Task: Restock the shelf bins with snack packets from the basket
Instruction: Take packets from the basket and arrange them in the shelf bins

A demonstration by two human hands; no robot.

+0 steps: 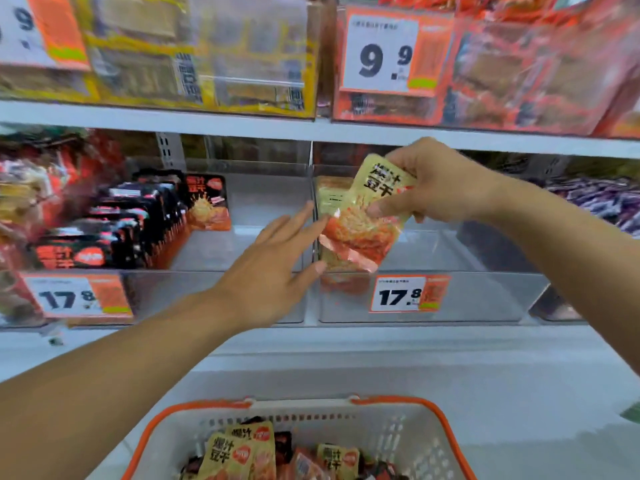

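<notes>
Price tags [381, 51] read 9.9 and 17.8 [401, 295].

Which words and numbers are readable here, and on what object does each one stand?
"9.9": price tag on the upper right bin.
"17.8": price tag on the clear bin below the right hand.
"17.8": price tag on the lower left bin.
"爆汁豆干": yellow packet held by the right hand.
Small print on all tags: too blurred.
</notes>
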